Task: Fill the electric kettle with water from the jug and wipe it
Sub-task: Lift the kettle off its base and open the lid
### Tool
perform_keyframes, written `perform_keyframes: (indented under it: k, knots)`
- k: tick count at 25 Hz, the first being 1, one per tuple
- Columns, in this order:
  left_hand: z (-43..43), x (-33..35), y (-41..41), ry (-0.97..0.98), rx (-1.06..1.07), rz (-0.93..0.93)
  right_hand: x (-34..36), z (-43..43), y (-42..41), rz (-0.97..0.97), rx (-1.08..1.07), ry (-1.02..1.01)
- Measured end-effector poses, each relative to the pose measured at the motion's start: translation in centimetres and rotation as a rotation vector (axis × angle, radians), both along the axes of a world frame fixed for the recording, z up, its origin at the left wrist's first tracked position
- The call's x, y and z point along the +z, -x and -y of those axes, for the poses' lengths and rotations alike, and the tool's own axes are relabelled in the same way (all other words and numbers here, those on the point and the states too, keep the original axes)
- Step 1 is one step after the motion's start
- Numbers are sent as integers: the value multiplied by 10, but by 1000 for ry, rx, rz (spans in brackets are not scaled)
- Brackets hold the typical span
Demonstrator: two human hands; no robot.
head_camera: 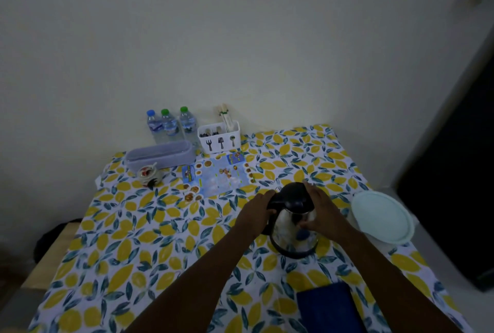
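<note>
Both hands grasp the shiny steel electric kettle with black plastic lid near the table's right side, left hand on its handle, right hand cupping the slick, rigid body, so the handle seems the surer hold.

Dim, bluish cast; wide-angle edge warp; soft blur at right.

Counting across the lemon-print tablecloth: one steel electric kettle with a black lid, two bare hands on it, left and right. Three clear plastic water bottles at the wall, two green-capped, one blue-capped. One white cutlery caddy, one lavender oblong tub, one pale round lidded container, one folded blue cloth, one printed leaflet.
</note>
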State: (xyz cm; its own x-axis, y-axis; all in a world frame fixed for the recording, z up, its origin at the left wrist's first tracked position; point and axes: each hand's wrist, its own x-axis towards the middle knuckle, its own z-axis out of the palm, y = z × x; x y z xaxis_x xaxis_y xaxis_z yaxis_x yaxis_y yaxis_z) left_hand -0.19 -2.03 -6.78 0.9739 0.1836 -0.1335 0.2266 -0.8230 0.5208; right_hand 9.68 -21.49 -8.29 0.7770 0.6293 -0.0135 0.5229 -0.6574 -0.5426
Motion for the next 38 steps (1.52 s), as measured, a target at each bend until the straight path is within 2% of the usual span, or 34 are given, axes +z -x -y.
perform_keyframes:
  k: [3, 10, 19, 27, 31, 34, 38]
  knots:
    - [3, 4, 5, -6, 24, 55, -1, 0, 2, -55, -22, -94]
    - [-7, 24, 52, 6, 68, 197, 17, -11, 32, -21, -28, -162]
    - [-51, 19, 181, 30, 210, 144, 3, -62, 143, -10, 156, -199]
    - [-61, -13, 236, 113, 276, 108, -29, -73, 194, -36, 216, -149]
    - [-51, -11, 229, 165, 275, 118, -43, -57, 193, 119, 224, -21]
    - [-31, 1, 215, 81, 289, 69, -49, -46, 194, 179, 200, 45]
    - [-8, 1, 194, -121, 338, 47, -55, -42, 191, 185, 204, 25]
